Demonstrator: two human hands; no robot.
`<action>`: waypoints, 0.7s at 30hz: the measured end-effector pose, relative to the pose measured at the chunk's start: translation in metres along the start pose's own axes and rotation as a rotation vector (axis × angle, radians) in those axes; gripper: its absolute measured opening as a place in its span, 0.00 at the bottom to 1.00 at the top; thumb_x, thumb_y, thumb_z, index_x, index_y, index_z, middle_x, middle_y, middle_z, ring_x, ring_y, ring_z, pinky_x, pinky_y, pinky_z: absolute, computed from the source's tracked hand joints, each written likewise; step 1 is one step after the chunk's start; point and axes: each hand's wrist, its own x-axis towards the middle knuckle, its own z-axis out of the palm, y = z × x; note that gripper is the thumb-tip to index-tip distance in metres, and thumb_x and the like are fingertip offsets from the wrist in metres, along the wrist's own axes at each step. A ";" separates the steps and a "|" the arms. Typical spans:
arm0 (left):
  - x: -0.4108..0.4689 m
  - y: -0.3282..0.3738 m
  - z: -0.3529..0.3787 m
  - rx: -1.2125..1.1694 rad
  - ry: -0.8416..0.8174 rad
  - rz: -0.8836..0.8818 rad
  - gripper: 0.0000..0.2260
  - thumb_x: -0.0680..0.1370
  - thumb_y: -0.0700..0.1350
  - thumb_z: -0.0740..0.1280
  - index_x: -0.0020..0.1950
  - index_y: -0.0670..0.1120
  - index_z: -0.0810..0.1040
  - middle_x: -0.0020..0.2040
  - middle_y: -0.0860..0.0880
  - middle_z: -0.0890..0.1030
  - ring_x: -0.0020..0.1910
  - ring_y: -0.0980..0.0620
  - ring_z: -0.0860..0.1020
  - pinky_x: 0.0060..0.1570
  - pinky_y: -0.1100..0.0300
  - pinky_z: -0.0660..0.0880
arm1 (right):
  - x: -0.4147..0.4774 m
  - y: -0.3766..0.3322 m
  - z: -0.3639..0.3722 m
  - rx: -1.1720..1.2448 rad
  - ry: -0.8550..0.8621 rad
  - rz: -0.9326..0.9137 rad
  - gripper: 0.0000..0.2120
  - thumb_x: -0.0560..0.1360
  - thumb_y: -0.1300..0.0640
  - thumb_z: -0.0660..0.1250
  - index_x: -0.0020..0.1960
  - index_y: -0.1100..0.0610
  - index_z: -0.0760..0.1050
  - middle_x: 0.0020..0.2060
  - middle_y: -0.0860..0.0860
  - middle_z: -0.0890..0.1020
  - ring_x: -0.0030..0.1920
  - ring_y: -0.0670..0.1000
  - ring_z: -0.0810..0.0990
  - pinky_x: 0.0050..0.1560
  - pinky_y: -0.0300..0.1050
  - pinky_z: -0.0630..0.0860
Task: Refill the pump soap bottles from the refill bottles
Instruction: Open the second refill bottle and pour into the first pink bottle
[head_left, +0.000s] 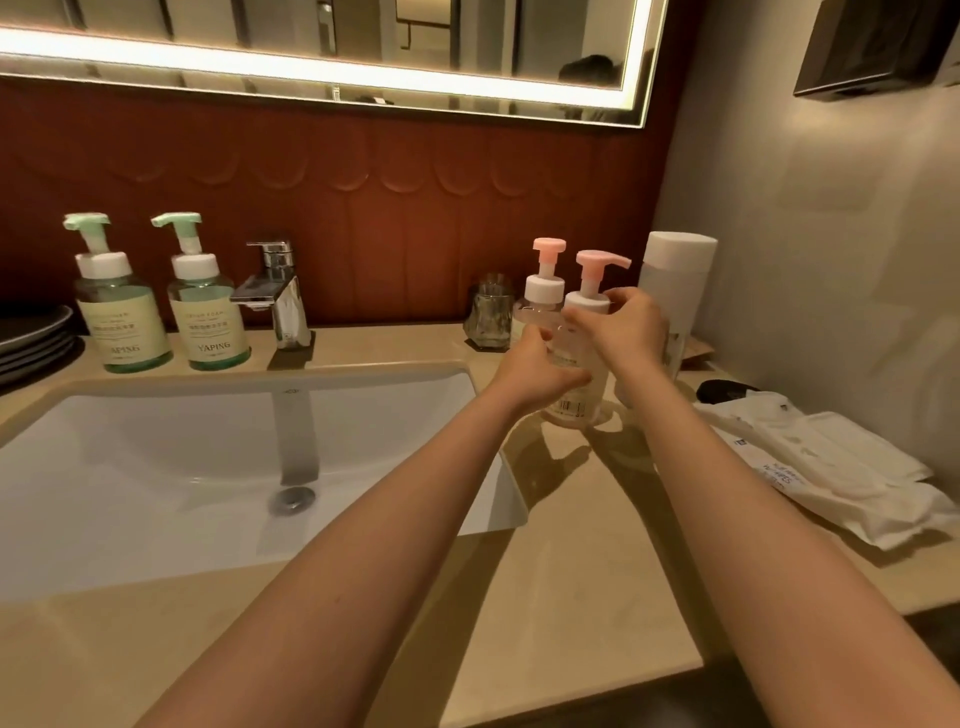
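Front pink pump bottle (586, 301), upright over the surface (571, 545) just right of the sink (156, 447): left hand (540, 369) wrapped round its clear body, right hand (626, 330) with fingers curled on its white collar. A second pink pump bottle (544, 291) stands just behind, between a glass (491, 317) and a tall white bottle (675, 280). Two green pump bottles (122, 317) stand left of the tap (278, 291); wipe packs (831, 467) lie at far right.
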 end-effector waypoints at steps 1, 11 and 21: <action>0.000 -0.001 0.001 -0.021 0.019 0.008 0.32 0.72 0.43 0.71 0.71 0.43 0.58 0.68 0.44 0.69 0.66 0.45 0.70 0.60 0.52 0.71 | -0.001 -0.002 0.000 -0.014 -0.024 -0.013 0.22 0.70 0.49 0.72 0.60 0.55 0.74 0.55 0.52 0.79 0.49 0.48 0.75 0.49 0.42 0.73; 0.006 -0.009 0.007 -0.057 0.196 0.082 0.31 0.71 0.45 0.73 0.69 0.47 0.62 0.64 0.47 0.74 0.62 0.47 0.73 0.54 0.56 0.70 | -0.018 -0.007 0.006 0.041 -0.181 -0.070 0.30 0.65 0.46 0.75 0.63 0.54 0.69 0.58 0.51 0.77 0.51 0.48 0.74 0.48 0.45 0.78; 0.009 -0.016 0.002 0.003 0.215 0.028 0.29 0.70 0.47 0.73 0.69 0.48 0.66 0.64 0.47 0.75 0.62 0.47 0.74 0.56 0.53 0.73 | -0.029 -0.002 0.016 0.104 0.051 -0.051 0.28 0.64 0.43 0.75 0.59 0.56 0.75 0.55 0.51 0.81 0.50 0.47 0.78 0.45 0.37 0.74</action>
